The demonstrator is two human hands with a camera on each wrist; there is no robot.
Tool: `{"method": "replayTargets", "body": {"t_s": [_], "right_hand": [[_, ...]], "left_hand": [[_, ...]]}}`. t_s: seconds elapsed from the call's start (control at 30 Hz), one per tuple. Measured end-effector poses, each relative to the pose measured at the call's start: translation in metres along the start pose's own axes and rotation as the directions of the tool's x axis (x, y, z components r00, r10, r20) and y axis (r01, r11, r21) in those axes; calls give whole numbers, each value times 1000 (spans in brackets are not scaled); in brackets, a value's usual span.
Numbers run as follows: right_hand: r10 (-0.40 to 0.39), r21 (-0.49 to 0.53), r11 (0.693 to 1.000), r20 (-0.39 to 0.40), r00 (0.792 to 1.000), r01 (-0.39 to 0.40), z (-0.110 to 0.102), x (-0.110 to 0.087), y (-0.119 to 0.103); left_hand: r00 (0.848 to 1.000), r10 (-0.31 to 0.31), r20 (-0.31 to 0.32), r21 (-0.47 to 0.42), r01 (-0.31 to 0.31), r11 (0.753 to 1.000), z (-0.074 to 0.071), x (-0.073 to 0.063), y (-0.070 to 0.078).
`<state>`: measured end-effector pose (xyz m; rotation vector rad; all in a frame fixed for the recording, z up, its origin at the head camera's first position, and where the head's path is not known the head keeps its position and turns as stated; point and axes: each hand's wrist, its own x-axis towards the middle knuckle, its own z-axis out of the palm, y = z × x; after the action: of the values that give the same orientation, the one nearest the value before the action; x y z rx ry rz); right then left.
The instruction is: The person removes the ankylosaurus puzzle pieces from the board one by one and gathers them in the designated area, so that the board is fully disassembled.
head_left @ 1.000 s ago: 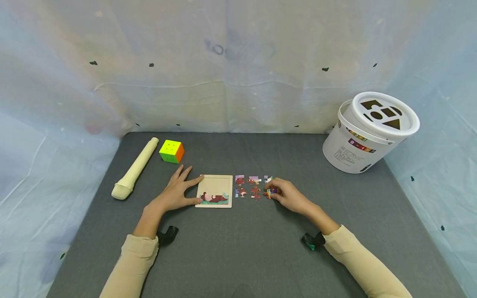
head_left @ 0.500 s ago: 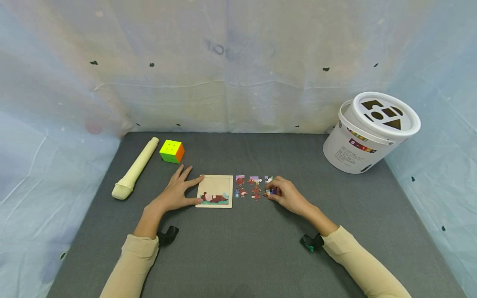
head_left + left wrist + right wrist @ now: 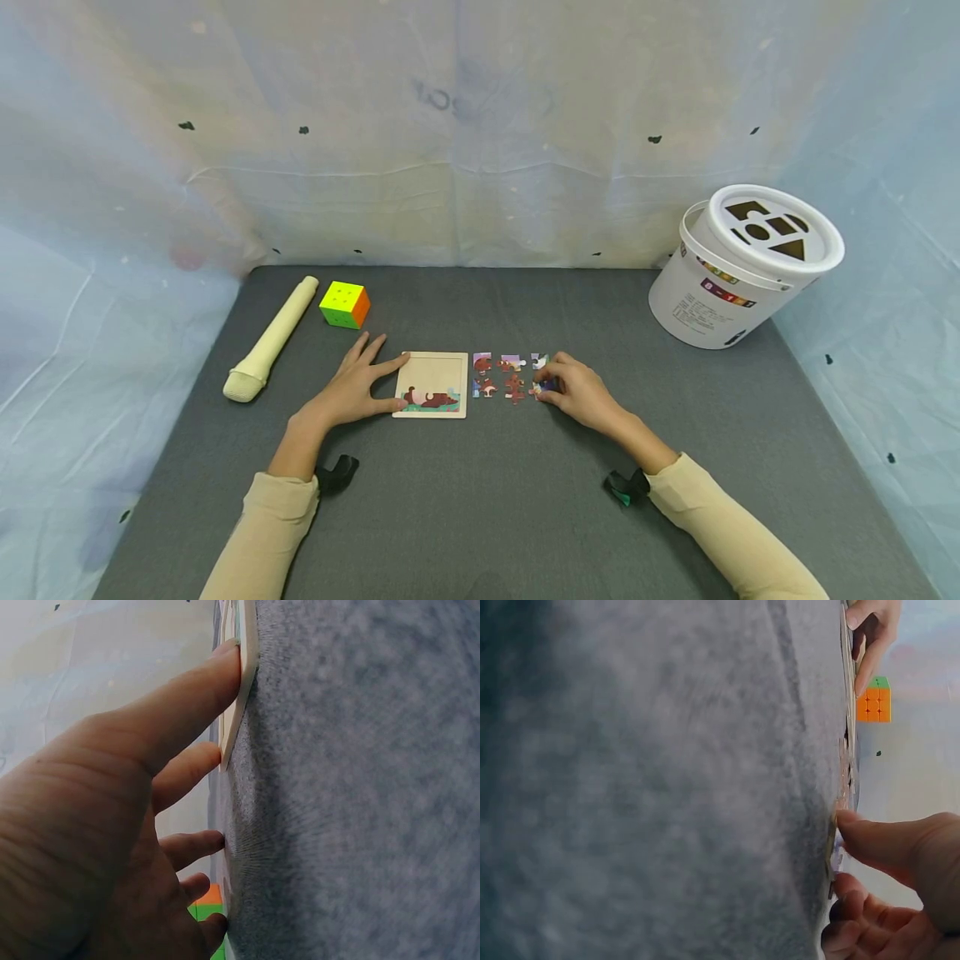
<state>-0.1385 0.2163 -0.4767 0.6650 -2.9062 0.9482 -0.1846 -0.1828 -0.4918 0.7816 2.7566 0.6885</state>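
Pinching a small, flat, multicoloured puzzle piece (image 3: 536, 389) between thumb and fingertips, our right hand (image 3: 579, 397) partly hides it. Left of that grip lie other brown-and-purple printed puzzle pieces (image 3: 514, 386). Farther left, our spread left hand (image 3: 349, 393) (grasping nothing) rests its thumb and forefinger on a square, pale wooden puzzle board (image 3: 432, 370); just beyond those fingers sits a green-yellow-orange cube (image 3: 345, 305).
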Motion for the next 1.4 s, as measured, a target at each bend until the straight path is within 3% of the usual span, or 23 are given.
{"method": "replayTargets", "body": {"t_s": [0.3,0.53,0.77,0.97,1.23,1.4], "right_hand": [[40,-53,998,28,999,-39,-3,1,-5],[-49,-94,994,7,999,49,0,18,-34],[-128,73,990,111,986,120,29,54,-78],[-150,262,961,244,958,84,57,80,-112],[-135,302,952,253,958,54,85,89,-136],[-92,250,968,250,964,28,93,88,-139]], "left_hand": [[1000,4,8,-38,-4,999,1,1,-1],[1000,24,-4,-84,-24,996,-1,-3,-6],[1000,5,22,-100,-2,995,-4,-5,-9],[999,5,38,-96,-1,995,-5,-6,-10],[999,15,45,-98,-11,995,-4,-4,-11],[999,21,41,-96,-17,995,-4,-4,-10]]}}
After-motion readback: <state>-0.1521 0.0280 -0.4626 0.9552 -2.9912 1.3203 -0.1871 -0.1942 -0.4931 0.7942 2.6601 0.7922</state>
